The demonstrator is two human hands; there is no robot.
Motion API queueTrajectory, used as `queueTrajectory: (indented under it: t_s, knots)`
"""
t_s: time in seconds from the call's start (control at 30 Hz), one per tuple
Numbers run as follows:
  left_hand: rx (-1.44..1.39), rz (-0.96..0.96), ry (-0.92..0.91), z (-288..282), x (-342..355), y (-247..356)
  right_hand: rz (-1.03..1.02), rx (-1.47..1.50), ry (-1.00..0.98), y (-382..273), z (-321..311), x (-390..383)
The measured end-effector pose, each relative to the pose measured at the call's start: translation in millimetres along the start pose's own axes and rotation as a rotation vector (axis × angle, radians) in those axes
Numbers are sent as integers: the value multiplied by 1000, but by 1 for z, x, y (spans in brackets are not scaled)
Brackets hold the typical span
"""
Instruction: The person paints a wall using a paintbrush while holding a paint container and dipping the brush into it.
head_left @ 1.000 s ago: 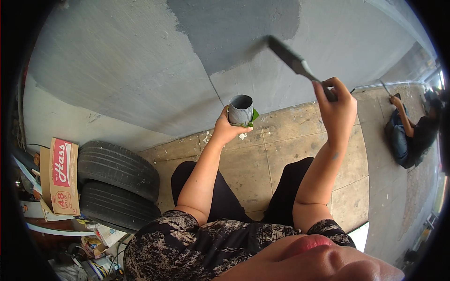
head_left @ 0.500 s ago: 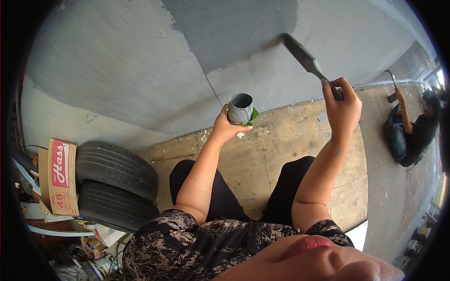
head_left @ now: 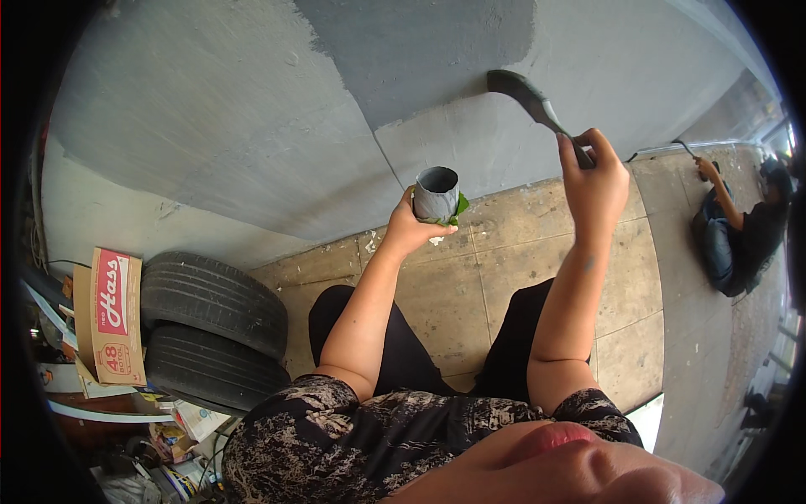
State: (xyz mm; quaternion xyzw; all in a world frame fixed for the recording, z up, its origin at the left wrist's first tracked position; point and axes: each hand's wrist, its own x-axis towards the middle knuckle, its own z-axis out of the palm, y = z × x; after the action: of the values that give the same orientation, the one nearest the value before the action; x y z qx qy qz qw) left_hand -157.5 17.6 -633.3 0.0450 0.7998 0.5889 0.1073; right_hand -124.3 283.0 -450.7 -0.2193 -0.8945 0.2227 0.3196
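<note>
My left hand [head_left: 408,231] is closed around a paint-smeared grey cup [head_left: 435,207], its open mouth facing up and its inside dark. Something green and leaf-like [head_left: 462,204] shows at the cup's lower side, against my fingers. Out to the right, my right hand [head_left: 598,186] grips the handle of a paintbrush [head_left: 534,99] coated in dark grey. The long bristles curve to the left and appear pressed on the wall [head_left: 453,126], by the lower edge of a wet-looking darker grey patch [head_left: 411,63].
Two stacked tyres [head_left: 214,307] and a cardboard box [head_left: 117,315] stand at my left, above assorted clutter [head_left: 159,470]. Tiled floor [head_left: 437,286] runs along the wall's foot. At far right another person [head_left: 739,227] crouches by the wall, holding a long-handled tool [head_left: 684,149].
My right hand has moved left with the paintbrush, and the bristles now bend more. The left hand and cup have barely shifted. The other person's tool has swung lower and to the left.
</note>
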Motion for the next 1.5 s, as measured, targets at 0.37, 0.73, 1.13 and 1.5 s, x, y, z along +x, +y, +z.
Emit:
queueTrajectory:
  t_s: [0.37, 0.73, 1.13, 1.5]
  knots:
    - [-13, 3, -10, 0, 1, -3, -207, 42, -83, -10, 42, -17]
    - [1, 16, -8, -9, 1, -9, -347, 292, -290, -22, 22, -20]
    - [1, -32, -27, -11, 0, 0, 13, 246, -95, 60, -18, 23]
    - [-25, -34, -57, 5, 3, 12, -59, 80, 159, 43, 33, 16]
